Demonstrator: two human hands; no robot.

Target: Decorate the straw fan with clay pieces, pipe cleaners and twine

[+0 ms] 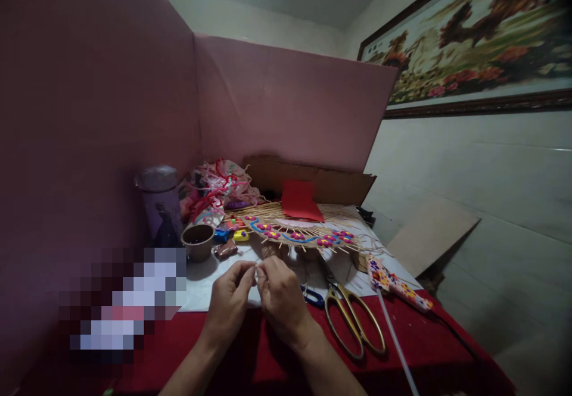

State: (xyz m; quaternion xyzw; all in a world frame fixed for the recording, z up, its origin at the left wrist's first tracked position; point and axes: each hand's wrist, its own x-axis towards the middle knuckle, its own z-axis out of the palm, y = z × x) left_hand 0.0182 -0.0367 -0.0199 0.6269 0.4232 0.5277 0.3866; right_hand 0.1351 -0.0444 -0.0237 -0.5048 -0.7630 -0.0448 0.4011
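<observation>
My left hand and my right hand meet over the white sheet near the table's front. Both are closed in a pinch, fingertips touching around something thin and pale that is too small to name. Just beyond them lies a woven straw fan piece decorated with pink and yellow flowers and blue lines. Gold-handled scissors lie on the red tablecloth right of my right hand.
A brown cup and a purple bottle stand at the left. Red paper, a cardboard box, and a bundle of pink and red cords sit behind. Pink partition boards enclose the table. A decorated stick lies at right.
</observation>
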